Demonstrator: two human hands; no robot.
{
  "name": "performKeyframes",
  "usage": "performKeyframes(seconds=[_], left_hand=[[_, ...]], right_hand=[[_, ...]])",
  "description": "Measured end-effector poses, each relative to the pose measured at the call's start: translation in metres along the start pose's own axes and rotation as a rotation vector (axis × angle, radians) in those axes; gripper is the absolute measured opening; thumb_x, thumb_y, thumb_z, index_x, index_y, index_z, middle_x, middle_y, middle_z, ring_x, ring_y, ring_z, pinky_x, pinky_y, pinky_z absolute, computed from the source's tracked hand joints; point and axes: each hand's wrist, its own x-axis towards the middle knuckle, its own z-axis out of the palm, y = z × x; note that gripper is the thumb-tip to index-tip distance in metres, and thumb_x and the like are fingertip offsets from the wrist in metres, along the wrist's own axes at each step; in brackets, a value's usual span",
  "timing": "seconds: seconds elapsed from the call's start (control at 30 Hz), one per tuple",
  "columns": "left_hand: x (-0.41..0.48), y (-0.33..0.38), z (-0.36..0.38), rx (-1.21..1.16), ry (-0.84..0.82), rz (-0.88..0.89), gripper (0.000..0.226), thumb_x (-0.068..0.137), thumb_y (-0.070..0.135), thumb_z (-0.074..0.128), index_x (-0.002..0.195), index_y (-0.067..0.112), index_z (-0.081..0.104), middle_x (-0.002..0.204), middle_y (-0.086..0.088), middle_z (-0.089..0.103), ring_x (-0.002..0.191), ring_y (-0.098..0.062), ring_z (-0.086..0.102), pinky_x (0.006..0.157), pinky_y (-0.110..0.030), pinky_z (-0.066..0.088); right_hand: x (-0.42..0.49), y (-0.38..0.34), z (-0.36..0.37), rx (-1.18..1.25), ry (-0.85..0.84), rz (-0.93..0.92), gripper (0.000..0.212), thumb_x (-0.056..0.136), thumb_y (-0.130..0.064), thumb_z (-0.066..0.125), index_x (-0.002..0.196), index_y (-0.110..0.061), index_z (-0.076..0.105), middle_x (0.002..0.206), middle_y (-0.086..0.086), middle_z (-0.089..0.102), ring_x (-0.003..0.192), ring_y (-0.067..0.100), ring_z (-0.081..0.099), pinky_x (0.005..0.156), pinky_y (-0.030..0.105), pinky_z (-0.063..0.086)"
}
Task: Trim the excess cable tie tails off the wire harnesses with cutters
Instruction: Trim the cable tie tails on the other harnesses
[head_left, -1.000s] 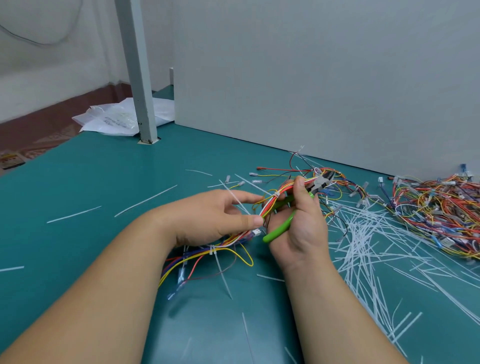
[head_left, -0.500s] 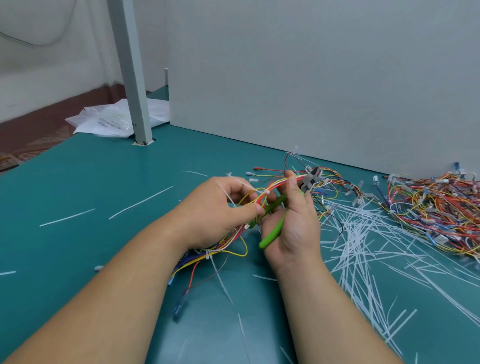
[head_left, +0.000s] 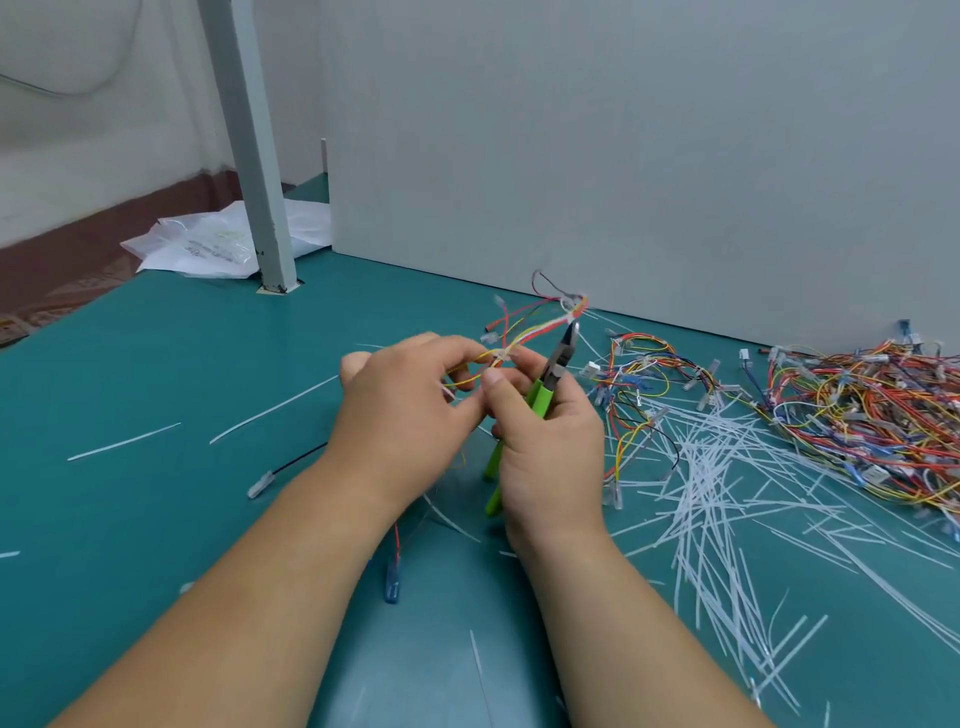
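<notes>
My left hand (head_left: 410, 410) grips a wire harness (head_left: 540, 325) of red, yellow and orange wires, lifted off the green table (head_left: 156, 364). A white cable tie (head_left: 501, 356) sits on the bundle right at my fingertips. My right hand (head_left: 550, 441) holds green-handled cutters (head_left: 540, 397), whose dark jaws (head_left: 570, 338) point up beside the harness, just under its far end. My right thumb presses against the bundle near the tie. Loose ends of the harness hang below my hands, one with a blue connector (head_left: 392, 590).
A heap of harnesses (head_left: 857, 410) lies at the right. More harnesses (head_left: 644, 374) lie just right of my hands. Cut white tie tails (head_left: 727, 493) litter the table to the right, a few at the left. A grey post (head_left: 254, 156), a plastic bag (head_left: 208, 244) and a grey panel (head_left: 623, 156) stand behind.
Both hands have lifted the harness off the table and turned it. The cutters now point upward with their jaws clear of my fingers.
</notes>
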Motion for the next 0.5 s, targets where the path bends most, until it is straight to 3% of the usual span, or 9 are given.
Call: performKeyframes(seconds=[0.07,0.17,0.37,0.5], left_hand=[[-0.0011,0.0023,0.0002,0.071,0.007,0.057,0.014,0.087,0.048,0.069,0.1,0.043,0.072,0.085,0.016,0.068,0.088,-0.003,0.063,0.087,-0.044,0.034],[-0.003,0.0038,0.0006,0.057,-0.006,0.082,0.016,0.088,0.045,0.069,0.103,0.043,0.072,0.088,0.018,0.07,0.095,0.001,0.062,0.092,-0.046,0.033],[-0.004,0.0078,0.0003,0.013,-0.041,0.121,0.022,0.084,0.036,0.071,0.105,0.041,0.073,0.085,0.014,0.067,0.083,-0.003,0.064,0.091,-0.05,0.042],[-0.0015,0.0059,-0.0022,-0.131,-0.084,0.137,0.029,0.082,0.026,0.067,0.109,0.036,0.073,0.089,0.011,0.065,0.075,-0.007,0.065,0.079,-0.036,0.054]], right_hand=[[-0.0003,0.0002,-0.0005,-0.009,0.003,-0.014,0.025,0.085,-0.015,0.079,0.107,-0.019,0.07,0.084,-0.008,0.076,0.08,0.007,0.072,0.077,0.02,0.055],[0.0015,0.0011,-0.0003,-0.023,0.084,-0.005,0.019,0.089,-0.008,0.079,0.101,-0.02,0.07,0.082,-0.007,0.074,0.076,0.007,0.07,0.075,0.024,0.055],[0.005,-0.0008,-0.0023,0.052,0.113,0.057,0.02,0.091,-0.002,0.075,0.095,-0.02,0.07,0.081,-0.007,0.074,0.076,0.01,0.068,0.072,0.028,0.055],[0.0035,-0.0029,0.0005,0.085,0.038,0.059,0.022,0.081,-0.003,0.072,0.099,-0.016,0.072,0.089,0.0,0.076,0.084,0.018,0.071,0.081,0.037,0.056]])
